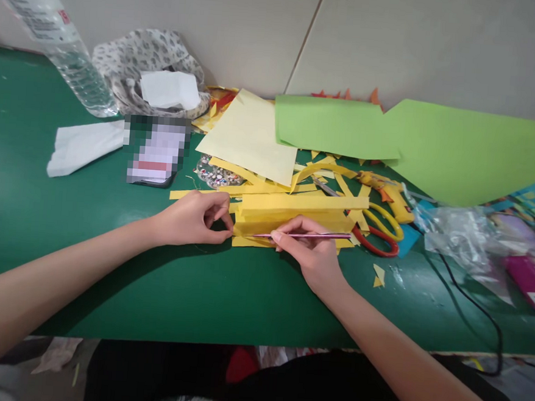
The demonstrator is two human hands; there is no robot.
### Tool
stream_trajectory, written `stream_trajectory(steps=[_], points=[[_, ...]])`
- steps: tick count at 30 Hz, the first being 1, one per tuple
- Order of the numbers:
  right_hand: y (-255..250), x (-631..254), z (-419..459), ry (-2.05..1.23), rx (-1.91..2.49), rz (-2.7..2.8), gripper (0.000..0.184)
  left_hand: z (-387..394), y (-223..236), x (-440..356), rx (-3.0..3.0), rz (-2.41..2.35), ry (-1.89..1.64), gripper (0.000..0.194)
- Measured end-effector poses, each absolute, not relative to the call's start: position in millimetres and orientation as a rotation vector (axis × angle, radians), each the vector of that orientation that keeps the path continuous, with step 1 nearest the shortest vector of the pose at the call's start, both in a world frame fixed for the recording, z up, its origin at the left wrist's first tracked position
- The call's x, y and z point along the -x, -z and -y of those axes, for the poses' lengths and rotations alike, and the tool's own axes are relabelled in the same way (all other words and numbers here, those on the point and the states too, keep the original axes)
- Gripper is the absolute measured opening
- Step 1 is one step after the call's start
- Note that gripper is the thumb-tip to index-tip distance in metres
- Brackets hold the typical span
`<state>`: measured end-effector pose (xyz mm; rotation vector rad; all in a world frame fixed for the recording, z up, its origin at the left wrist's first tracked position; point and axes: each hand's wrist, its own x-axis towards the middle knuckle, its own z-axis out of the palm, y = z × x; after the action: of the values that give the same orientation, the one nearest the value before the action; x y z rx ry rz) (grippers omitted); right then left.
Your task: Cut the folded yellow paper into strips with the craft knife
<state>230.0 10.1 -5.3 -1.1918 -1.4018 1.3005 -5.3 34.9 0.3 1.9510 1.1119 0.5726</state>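
Note:
A folded yellow paper form, shaped like a long narrow box, lies on the green table in front of me. At its left end, the thumb and fingertips of my left hand pinch the paper's edge. My right hand is closed around a slim, shiny pinkish pen-like tool. The tool lies nearly level, its tip pointing left against the lower fold of the paper. I cannot make out whether it is a pen or tweezers. Yellow paper strips lie just behind the form.
Red-and-yellow-handled scissors and a yellow glue gun with a black cord lie to the right. Green sheets and a pale yellow sheet are behind. A phone, water bottle and cloth basket stand left.

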Motion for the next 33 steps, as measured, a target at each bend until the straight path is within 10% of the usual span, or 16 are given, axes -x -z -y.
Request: stream_trajectory(steps=[33], points=[[9.6,-241.6,-12.5,-1.272,1.197,1.420,0.018,-33.1,-1.3,3.1,-2.031,-1.178,-0.535,0.039]])
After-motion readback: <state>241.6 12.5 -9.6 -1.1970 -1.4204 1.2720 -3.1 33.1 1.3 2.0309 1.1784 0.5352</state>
